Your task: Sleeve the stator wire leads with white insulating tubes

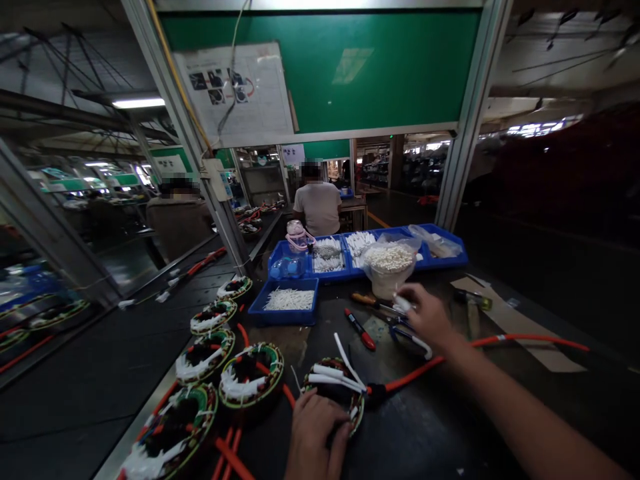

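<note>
Table, left to right.

1. Row of spare round stators (205, 353) with green rims, white sleeving and red leads. They lie along the table's left edge, close together, from the near left corner toward the far side.
2. Shallow blue plastic tray (283, 319) of thin white pieces, at mid-table, just past the stators.
3. Left hand (315, 433), at the near edge. It is palm down with the fingers curled over the rim of item 4, gripping it.
4. Round wound stator (345, 393) with white sleeved leads standing up. It lies flat near the near edge, partly under the left hand.
5. Red-handled tool (361, 331), lying beyond the round wound stator.
6. Row of blue plastic bins (450, 257) along the far edge.
7. Clear plastic bag of small white pieces (390, 263), upright in front of the bins.
8. Right hand (430, 320), just beside the bag. The fingers are half closed, pinching a small white sleeve piece (403, 303).
9. Orange-red cable (525, 339), running from the round wound stator toward the right edge.
10. Flat brown cardboard sheet (530, 333), toward the right edge, under the cable.
</note>
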### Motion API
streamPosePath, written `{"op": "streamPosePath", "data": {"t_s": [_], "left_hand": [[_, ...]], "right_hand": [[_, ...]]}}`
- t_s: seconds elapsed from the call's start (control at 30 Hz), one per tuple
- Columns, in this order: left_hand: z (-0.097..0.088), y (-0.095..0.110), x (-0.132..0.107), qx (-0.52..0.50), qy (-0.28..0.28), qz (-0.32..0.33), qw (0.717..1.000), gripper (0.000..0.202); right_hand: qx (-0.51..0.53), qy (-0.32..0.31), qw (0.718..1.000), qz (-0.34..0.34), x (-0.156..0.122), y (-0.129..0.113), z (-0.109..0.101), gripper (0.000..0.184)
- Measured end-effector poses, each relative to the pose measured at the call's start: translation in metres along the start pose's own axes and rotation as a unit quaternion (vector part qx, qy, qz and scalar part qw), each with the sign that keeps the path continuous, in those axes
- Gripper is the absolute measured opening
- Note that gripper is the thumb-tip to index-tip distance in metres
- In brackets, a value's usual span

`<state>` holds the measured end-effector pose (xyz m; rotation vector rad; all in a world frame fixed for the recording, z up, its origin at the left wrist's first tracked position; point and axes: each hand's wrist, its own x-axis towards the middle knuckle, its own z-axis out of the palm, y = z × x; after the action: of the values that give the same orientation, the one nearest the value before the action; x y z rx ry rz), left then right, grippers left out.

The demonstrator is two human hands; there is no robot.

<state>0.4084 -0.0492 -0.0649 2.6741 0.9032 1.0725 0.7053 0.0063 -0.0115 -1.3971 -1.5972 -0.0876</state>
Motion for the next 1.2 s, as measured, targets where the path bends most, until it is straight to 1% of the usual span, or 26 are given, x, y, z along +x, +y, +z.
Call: {"op": "streamPosePath", "data": {"t_s": [0.03,0.07,0.1,0.13,0.17,0.2,0.27,0.3,0.33,0.37,0.4,0.43,0.5,0.53,0.57,0.63,0.67,0.7,0.77,0.83,0.9,0.97,1.0,1.07,1.13,1.2], "left_hand": [[-0.001,0.002,0.001,-0.004,0.0,-0.003,1.0,0.011],[-0.002,0.004,0.001,-0.009,-0.004,-0.006,1.0,0.011],[-0.004,0.006,0.001,-0.013,-0.008,-0.008,1.0,0.011],[-0.006,0.008,0.0,-0.012,-0.012,-0.009,1.0,0.011],[-0.008,0.009,-0.002,-0.004,-0.01,-0.01,1.0,0.011],[-0.011,0.01,-0.005,0.013,0.003,-0.011,1.0,0.015],[-0.015,0.012,-0.013,0.06,0.06,-0.022,0.996,0.028],[-0.017,0.013,-0.017,0.079,0.09,-0.037,0.992,0.034],[-0.018,0.014,-0.021,0.088,0.108,-0.059,0.988,0.039],[-0.019,0.015,-0.024,0.085,0.11,-0.083,0.987,0.043],[-0.019,0.017,-0.026,0.069,0.094,-0.106,0.987,0.047],[-0.02,0.02,-0.028,0.039,0.064,-0.124,0.989,0.052],[-0.021,0.025,-0.027,-0.061,0.009,-0.147,0.987,0.059],[-0.022,0.027,-0.026,-0.119,0.0,-0.158,0.98,0.06],[-0.023,0.029,-0.024,-0.174,0.007,-0.171,0.97,0.06],[-0.025,0.029,-0.02,-0.251,0.051,-0.205,0.945,0.057],[-0.026,0.027,-0.019,-0.268,0.07,-0.219,0.936,0.056],[-0.027,0.025,-0.018,-0.274,0.078,-0.228,0.931,0.055],[-0.029,0.019,-0.017,-0.264,0.062,-0.231,0.934,0.055],[-0.029,0.014,-0.015,-0.219,0.033,-0.216,0.951,0.054],[-0.03,0.011,-0.012,-0.136,0.017,-0.18,0.974,0.047],[-0.033,0.01,-0.007,-0.044,0.005,-0.13,0.991,0.038],[-0.034,0.01,-0.004,-0.009,-0.004,-0.107,0.994,0.034],[-0.037,0.01,0.001,0.027,-0.025,-0.08,0.996,0.03],[-0.04,0.009,0.003,0.033,-0.041,-0.074,0.996,0.03],[-0.04,0.008,0.003,0.03,-0.044,-0.075,0.996,0.032]], "right_hand": [[0.012,-0.021,0.999,-0.026,-0.021,-0.014,-0.001,0.017],[0.037,-0.052,0.995,-0.074,-0.042,-0.027,-0.002,0.022],[0.065,-0.069,0.989,-0.114,-0.064,-0.039,-0.003,0.029],[0.089,-0.089,0.982,-0.142,-0.086,-0.049,-0.005,0.033],[0.109,-0.11,0.976,-0.153,-0.106,-0.059,-0.008,0.036],[0.126,-0.122,0.973,-0.15,-0.124,-0.067,-0.011,0.038],[0.148,-0.136,0.972,-0.118,-0.154,-0.079,-0.02,0.038],[0.156,-0.136,0.973,-0.1,-0.166,-0.083,-0.025,0.038],[0.162,-0.136,0.973,-0.087,-0.176,-0.087,-0.029,0.037],[0.167,-0.135,0.973,-0.079,-0.185,-0.089,-0.033,0.036],[0.171,-0.136,0.973,-0.074,-0.192,-0.09,-0.036,0.035],[0.174,-0.139,0.973,-0.069,-0.198,-0.091,-0.038,0.034],[0.174,-0.138,0.973,-0.056,-0.208,-0.092,-0.04,0.031],[0.171,-0.137,0.974,-0.046,-0.213,-0.091,-0.039,0.03],[0.168,-0.138,0.975,-0.038,-0.217,-0.091,-0.039,0.029],[0.16,-0.139,0.977,-0.03,-0.224,-0.089,-0.038,0.027],[0.156,-0.142,0.977,-0.03,-0.227,-0.088,-0.037,0.027],[0.152,-0.143,0.977,-0.032,-0.23,-0.088,-0.037,0.027],[0.147,-0.147,0.977,-0.034,-0.232,-0.088,-0.036,0.026],[0.153,-0.151,0.976,-0.034,-0.23,-0.089,-0.034,0.025],[0.167,-0.151,0.974,-0.04,-0.225,-0.092,-0.033,0.024],[0.18,-0.147,0.971,-0.061,-0.217,-0.095,-0.034,0.025],[0.184,-0.146,0.969,-0.076,-0.213,-0.097,-0.035,0.026],[0.188,-0.153,0.965,-0.099,-0.208,-0.099,-0.039,0.03],[0.187,-0.161,0.963,-0.107,-0.207,-0.099,-0.042,0.032],[0.176,-0.158,0.966,-0.102,-0.209,-0.097,-0.043,0.03]]}}
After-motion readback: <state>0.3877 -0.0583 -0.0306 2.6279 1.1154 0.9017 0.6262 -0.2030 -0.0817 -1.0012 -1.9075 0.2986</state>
